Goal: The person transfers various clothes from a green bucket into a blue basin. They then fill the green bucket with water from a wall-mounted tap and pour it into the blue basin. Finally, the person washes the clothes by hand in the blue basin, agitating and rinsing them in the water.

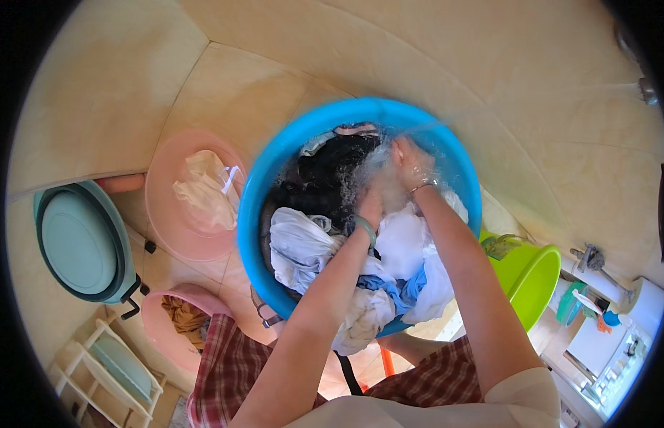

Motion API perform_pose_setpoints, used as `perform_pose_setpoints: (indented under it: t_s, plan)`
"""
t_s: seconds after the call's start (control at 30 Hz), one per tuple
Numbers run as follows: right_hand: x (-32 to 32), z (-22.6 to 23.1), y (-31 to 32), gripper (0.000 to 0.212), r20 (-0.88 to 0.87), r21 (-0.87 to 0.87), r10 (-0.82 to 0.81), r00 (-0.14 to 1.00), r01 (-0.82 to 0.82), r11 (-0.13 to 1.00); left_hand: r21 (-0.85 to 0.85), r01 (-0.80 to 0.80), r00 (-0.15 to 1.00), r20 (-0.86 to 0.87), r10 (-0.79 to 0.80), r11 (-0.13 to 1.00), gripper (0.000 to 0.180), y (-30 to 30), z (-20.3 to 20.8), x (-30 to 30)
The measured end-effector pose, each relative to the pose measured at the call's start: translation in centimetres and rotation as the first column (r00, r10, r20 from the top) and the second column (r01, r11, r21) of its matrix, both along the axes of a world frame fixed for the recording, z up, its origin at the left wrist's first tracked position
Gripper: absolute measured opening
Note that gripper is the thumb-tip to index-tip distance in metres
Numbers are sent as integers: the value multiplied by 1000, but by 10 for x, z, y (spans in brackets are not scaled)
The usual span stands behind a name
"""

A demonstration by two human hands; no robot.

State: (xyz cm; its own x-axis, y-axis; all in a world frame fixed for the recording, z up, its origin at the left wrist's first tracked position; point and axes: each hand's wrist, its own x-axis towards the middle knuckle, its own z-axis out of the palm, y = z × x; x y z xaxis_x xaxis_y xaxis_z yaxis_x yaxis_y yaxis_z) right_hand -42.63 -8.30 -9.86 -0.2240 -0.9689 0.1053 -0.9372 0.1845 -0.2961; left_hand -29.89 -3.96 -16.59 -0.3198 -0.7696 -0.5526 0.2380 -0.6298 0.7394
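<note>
A large round blue tub holds water and laundry. My left hand, with a pale green bangle at its wrist, reaches down into the splashing water; its fingers are hidden by spray. Just beyond and to the right, my right hand, with a thin bracelet, is wet under a stream of water coming from the right. Its fingers are blurred by the splash. Dark wet clothing lies to the left of my hands. White clothes and a blue cloth are heaped nearer me, partly over the tub's near rim.
At the left are a pink basin with a cream garment, another pink basin with brown cloth, and a grey-green folding tub against the wall. A lime green basin stands right. A tap juts from the right wall.
</note>
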Motion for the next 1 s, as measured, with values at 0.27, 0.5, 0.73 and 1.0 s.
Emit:
perform_pose_setpoints:
  t_s: [0.27, 0.5, 0.73, 1.0]
  plan:
    - [16, 29, 24, 28, 298, -41, -276, 914, 301, 953, 81, 74, 997, 20, -76, 994, 54, 16, 38, 14]
    - [28, 157, 72, 14, 758, -116, -51, 650, 211, 971, -319, 50, 948, 314, 56, 947, 78, 30, 103, 56]
    - [50, 301, 73, 12, 776, -386, 270, 571, 90, 918, -712, 473, 751, 634, 185, 519, 59, -37, 165, 64]
    - [13, 326, 71, 9, 877, -446, 470, 95, 524, 725, -246, 34, 946, -303, -111, 969, 11, -84, 241, 75]
